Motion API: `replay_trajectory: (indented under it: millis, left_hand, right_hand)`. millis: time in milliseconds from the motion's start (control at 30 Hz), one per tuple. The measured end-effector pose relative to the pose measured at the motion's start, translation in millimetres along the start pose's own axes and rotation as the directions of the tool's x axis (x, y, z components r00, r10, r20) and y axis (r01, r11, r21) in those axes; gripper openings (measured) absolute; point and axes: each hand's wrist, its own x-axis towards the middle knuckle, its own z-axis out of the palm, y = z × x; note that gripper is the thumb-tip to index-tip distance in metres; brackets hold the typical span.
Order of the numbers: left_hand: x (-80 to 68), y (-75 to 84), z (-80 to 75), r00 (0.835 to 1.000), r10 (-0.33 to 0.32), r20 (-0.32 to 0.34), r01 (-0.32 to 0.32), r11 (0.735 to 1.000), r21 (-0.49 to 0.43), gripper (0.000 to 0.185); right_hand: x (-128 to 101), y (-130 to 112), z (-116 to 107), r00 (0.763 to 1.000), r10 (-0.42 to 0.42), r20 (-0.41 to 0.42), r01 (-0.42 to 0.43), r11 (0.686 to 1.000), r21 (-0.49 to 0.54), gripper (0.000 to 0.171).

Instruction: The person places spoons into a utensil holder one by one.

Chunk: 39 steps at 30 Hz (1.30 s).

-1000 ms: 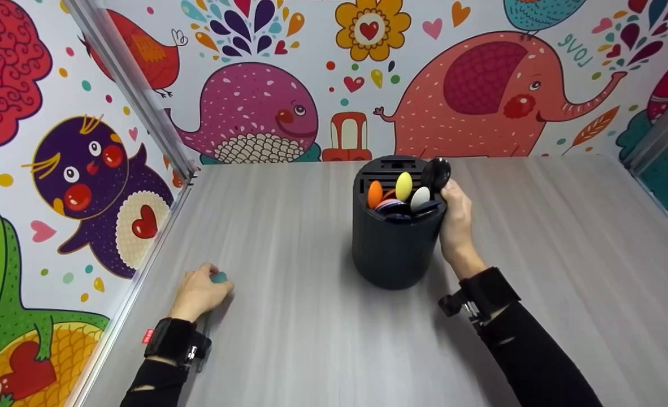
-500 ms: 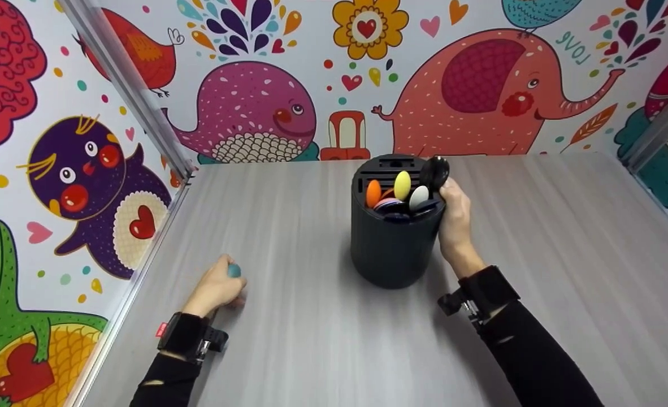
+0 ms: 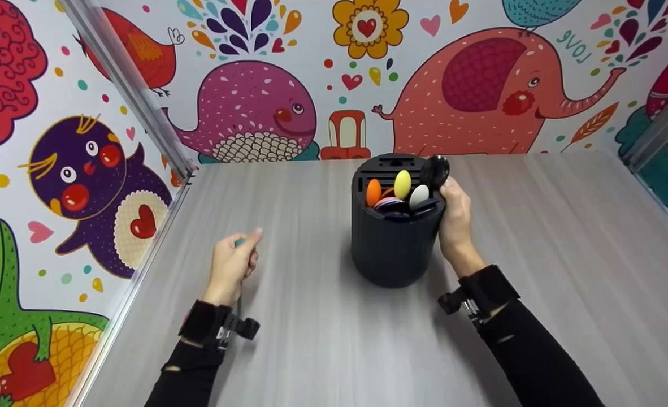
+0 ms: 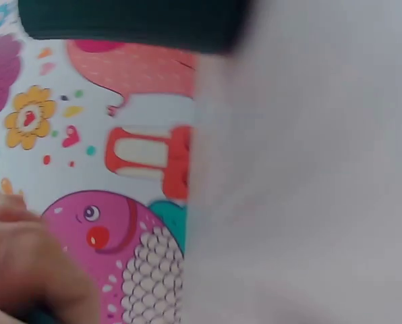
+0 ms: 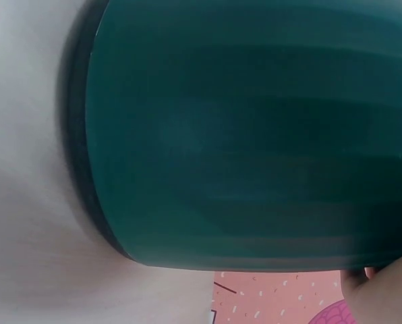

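Evidently the right hand [image 3: 454,217] served as the anchor: its grip was wrapped around the right side of the dark cylindrical utensil holder [image 3: 393,237], fingers curled over the rim, presumably so the upright holder would not slide or tip on the grey bench [image 3: 537,254]. Utensil handles with coloured oval ends — orange [image 3: 373,192], yellow [image 3: 402,184], white [image 3: 418,196] — stood in the holder's slots, and a black spoon [image 3: 434,171] rose just above the thumb. The left hand [image 3: 233,265] was off to the holder's left, well apart from it, its grip closed around a teal-ended utensil [image 3: 239,242] whose tip peeped out between the fingers — the shaft was mostly hidden. In the right wrist view, the holder's ribbed wall [image 5: 255,135] filled the frame, confirming close contact.
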Motion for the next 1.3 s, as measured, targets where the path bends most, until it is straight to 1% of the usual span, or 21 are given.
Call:
replay_trajectory:
  millis: [33, 67, 167, 267, 367, 467, 600, 800, 1033, 1200, 1300]
  left_hand:
    - [0.5, 1.0, 2.7, 1.0, 0.017, -0.012, -0.018, 0.998, -0.058, 0.037]
    - [0.9, 2.0, 5.3, 0.999, 0.038, -0.011, -0.039, 0.995, -0.092, 0.041]
    - [0.9, 6.0, 14.1, 0.997, 0.079, -0.01, -0.079, 0.99, -0.12, 0.041]
    - [0.0, 12.0, 23.4, 0.994, 0.108, -0.013, -0.109, 0.982, -0.157, 0.04]
    - [0.1, 18.1, 33.0, 0.99, 0.136, -0.022, -0.138, 0.964, -0.229, 0.037]
    - [-0.6, 24.2, 41.6, 0.984, 0.177, -0.01, -0.173, 0.94, -0.294, 0.036]
    - [-3.0, 34.6, 51.8, 0.969, 0.246, 0.021, -0.225, 0.916, -0.332, 0.036]
    - [-7.4, 56.9, 68.0, 0.94, 0.336, 0.051, -0.301, 0.893, -0.334, 0.039]
    - [-11.0, 87.9, 92.6, 0.918, 0.389, 0.073, -0.339, 0.868, -0.364, 0.041]
    - [-16.4, 109.0, 105.6, 0.897, 0.435, 0.08, -0.368, 0.834, -0.412, 0.041]
    - [-18.6, 121.6, 110.9, 0.882, 0.464, 0.078, -0.385, 0.808, -0.447, 0.041]
  right_hand:
    - [-0.3, -0.4, -0.1, 1.0, 0.001, 0.005, -0.001, 1.0, -0.003, 0.039]
    - [-0.6, -0.9, -0.1, 1.0, 0.005, 0.006, -0.005, 1.0, -0.006, 0.04]
    - [-1.0, -1.5, -0.2, 1.0, 0.011, 0.007, -0.011, 1.0, -0.025, 0.042]
    - [-0.2, -1.0, 0.4, 1.0, 0.009, -0.008, -0.009, 1.0, -0.017, 0.036]
    - [0.4, -0.4, 0.2, 1.0, 0.001, -0.026, -0.002, 1.0, -0.027, 0.034]
    - [0.1, 0.5, -0.5, 0.999, 0.002, -0.041, -0.003, 0.999, -0.036, 0.034]
    - [-0.1, 1.5, -0.8, 0.999, 0.006, -0.031, -0.007, 1.0, -0.025, 0.033]
    - [-0.1, 1.0, -1.0, 1.0, 0.024, 0.004, -0.024, 0.999, -0.022, 0.038]
    - [0.9, 0.1, -0.7, 1.0, -0.005, -0.013, 0.004, 1.0, -0.016, 0.035]
    - [0.5, -0.1, -0.4, 1.0, -0.007, -0.008, 0.007, 1.0, -0.019, 0.032]
    - [0.6, -0.8, -0.3, 1.0, -0.006, -0.014, 0.006, 1.0, -0.023, 0.033]
